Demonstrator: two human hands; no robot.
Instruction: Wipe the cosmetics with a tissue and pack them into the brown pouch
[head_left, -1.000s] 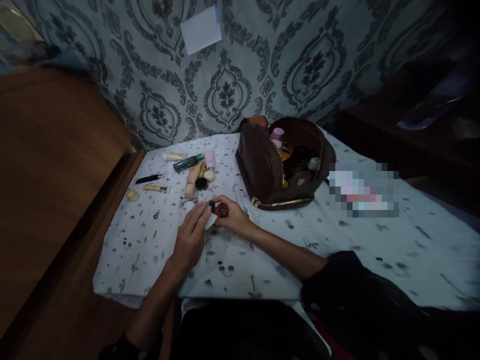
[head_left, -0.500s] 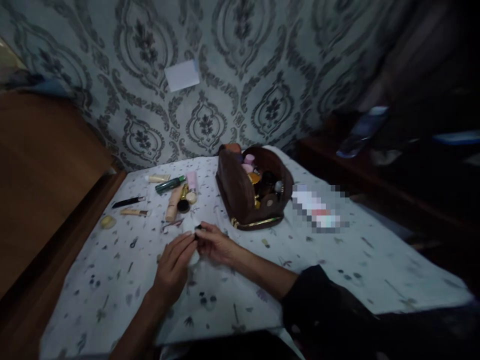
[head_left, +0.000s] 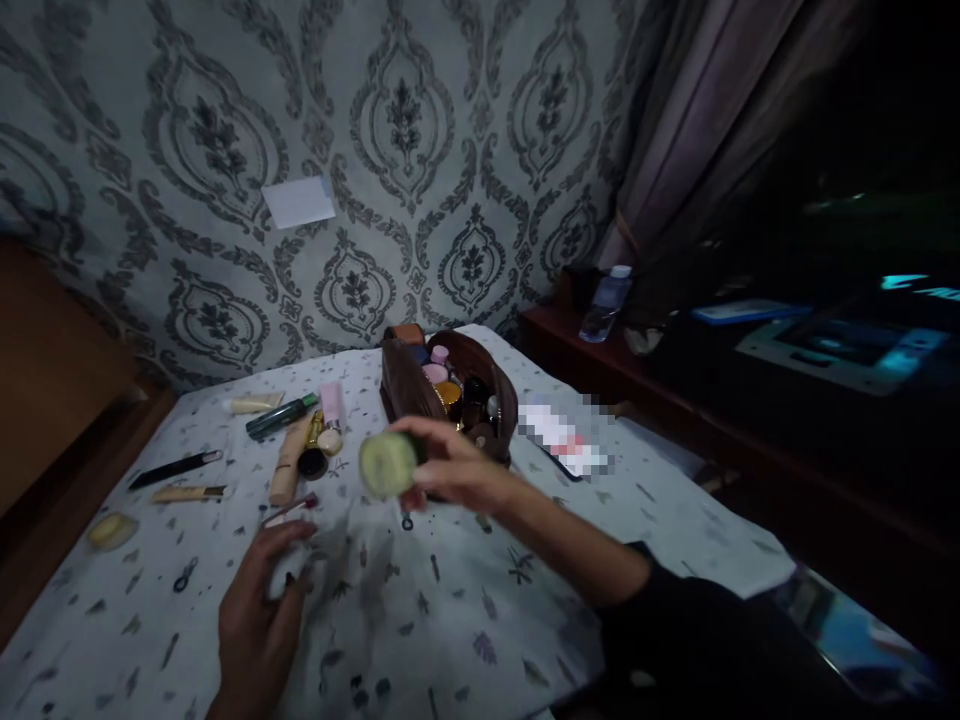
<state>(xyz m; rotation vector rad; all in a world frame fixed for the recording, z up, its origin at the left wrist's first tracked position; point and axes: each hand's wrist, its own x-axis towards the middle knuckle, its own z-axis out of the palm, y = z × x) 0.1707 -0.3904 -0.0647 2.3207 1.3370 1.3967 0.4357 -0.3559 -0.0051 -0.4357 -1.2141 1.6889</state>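
Raised over the cloth, my right hand grips a round, pale green jar by its dark side, in front of the brown cosmetics bag. The bag stands unzipped, with jars and bottles inside. My left hand is at the lower left with its fingers curved and apart, close to a small tube with a dark red end. Beyond it lie a beige tube, a green bottle, a pink tube and a round black item.
A phone-like item, partly pixelated, lies right of the bag. At the left are a black stick, a tan brush and a yellowish sponge. A clear bottle stands on the dark ledge at the right.
My hands were together over a small dark item and have moved apart. The green jar is now raised in my right hand. The view has turned to the right.
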